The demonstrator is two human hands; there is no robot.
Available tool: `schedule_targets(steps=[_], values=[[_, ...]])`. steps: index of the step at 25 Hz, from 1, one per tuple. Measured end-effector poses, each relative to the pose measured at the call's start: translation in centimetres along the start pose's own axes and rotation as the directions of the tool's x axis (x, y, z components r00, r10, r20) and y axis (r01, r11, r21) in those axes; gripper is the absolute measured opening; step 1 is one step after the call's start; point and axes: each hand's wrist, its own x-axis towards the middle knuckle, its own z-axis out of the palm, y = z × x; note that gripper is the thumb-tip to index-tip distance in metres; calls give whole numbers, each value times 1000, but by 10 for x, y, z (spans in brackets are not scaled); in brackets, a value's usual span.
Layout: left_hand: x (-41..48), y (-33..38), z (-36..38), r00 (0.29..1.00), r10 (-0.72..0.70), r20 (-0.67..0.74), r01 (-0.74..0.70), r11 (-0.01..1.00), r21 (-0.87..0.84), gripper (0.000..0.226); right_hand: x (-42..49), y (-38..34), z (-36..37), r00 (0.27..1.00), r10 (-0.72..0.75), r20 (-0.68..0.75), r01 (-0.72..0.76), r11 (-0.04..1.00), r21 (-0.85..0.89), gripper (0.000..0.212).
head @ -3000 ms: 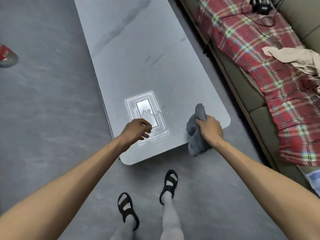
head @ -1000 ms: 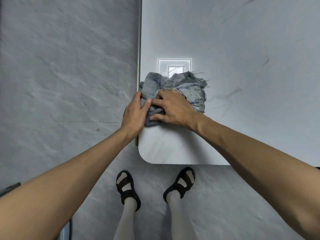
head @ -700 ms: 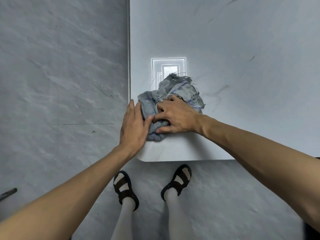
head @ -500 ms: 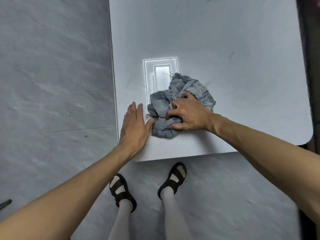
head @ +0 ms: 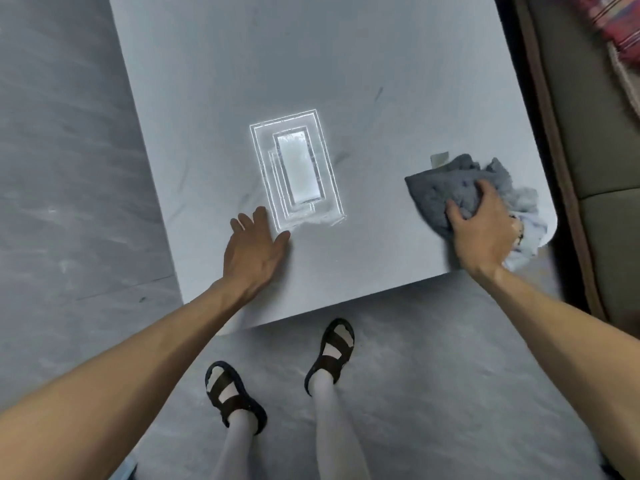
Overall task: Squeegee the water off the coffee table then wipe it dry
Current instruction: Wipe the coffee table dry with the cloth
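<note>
The right hand (head: 483,233) presses a crumpled grey cloth (head: 460,187) onto the near right corner of the pale grey table (head: 381,64), its grip clenched on a bunch of the fabric, while a paler fold of the cloth spills over the rounded corner. The left hand (head: 254,249) lies flat on the table near its front edge, well apart from the cloth, grip released with fingers spread and holding nothing. A bright rectangular reflection (head: 299,168) shines on the tabletop just beyond the left fingertips. Below the table edge, two feet in black sandals (head: 334,348) stand on the grey floor (head: 62,168). A sofa (head: 602,140) runs along the right side
</note>
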Motion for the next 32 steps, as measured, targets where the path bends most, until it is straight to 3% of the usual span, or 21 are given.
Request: schedule_targets(steps=[4, 6, 8, 11, 13, 15, 17, 19, 22, 24, 26, 28, 29, 30, 32], values=[[-4, -15, -8, 999, -35, -29, 29, 983, -181, 49, -29, -44, 21, 909, 411, -63, -396, 901, 177, 58], [-7, -31, -15, 992, -100, -75, 68, 937, -342, 50, -44, -72, 33, 889, 455, -62, -436, 879, 192, 58], [-9, -50, -22, 978, -163, -132, 93, 900, -425, 46, -62, -101, 42, 930, 361, -62, -349, 925, 150, 59], [-19, -86, -30, 955, -231, -187, 127, 887, -444, 42, -97, -148, 53, 995, 97, -36, -94, 992, 83, 57], [-30, -108, -34, 947, -259, -189, 151, 881, -448, 43, -125, -176, 61, 994, -105, 22, 103, 993, 51, 56], [-39, -126, -36, 949, -259, -183, 156, 883, -442, 43, -154, -198, 69, 945, -313, 95, 311, 950, 39, 55], [-47, -135, -36, 959, -227, -170, 141, 902, -408, 45, -180, -211, 76, 846, -511, 155, 514, 857, 20, 53], [-54, -138, -33, 972, -184, -148, 121, 926, -358, 48, -202, -217, 80, 681, -699, 218, 715, 699, 5, 52], [-60, -128, -26, 988, -82, -134, 40, 957, -289, 52, -216, -206, 79, 338, -892, 299, 928, 368, 50, 55], [-63, -115, -18, 993, -5, -121, -24, 970, -241, 50, -211, -193, 74, 113, -942, 315, 981, 155, 114, 55], [-65, -98, -11, 994, 44, -97, -64, 975, -214, 49, -195, -175, 65, -60, -939, 337, 985, -2, 170, 53], [-65, -74, -6, 992, 95, -81, -109, 974, -196, 49, -168, -147, 53, -145, -924, 354, 979, -82, 185, 51], [-63, -61, -3, 989, 127, -75, -139, 973, -182, 49, -152, -129, 46, -153, -918, 365, 978, -87, 191, 50], [-60, -47, -1, 985, 160, -66, -169, 971, -170, 50, -134, -110, 38, -141, -914, 380, 979, -71, 191, 50], [-53, -20, 4, 976, 210, -49, -215, 964, -155, 51, -97, -72, 23, -48, -909, 415, 987, 20, 159, 49]])
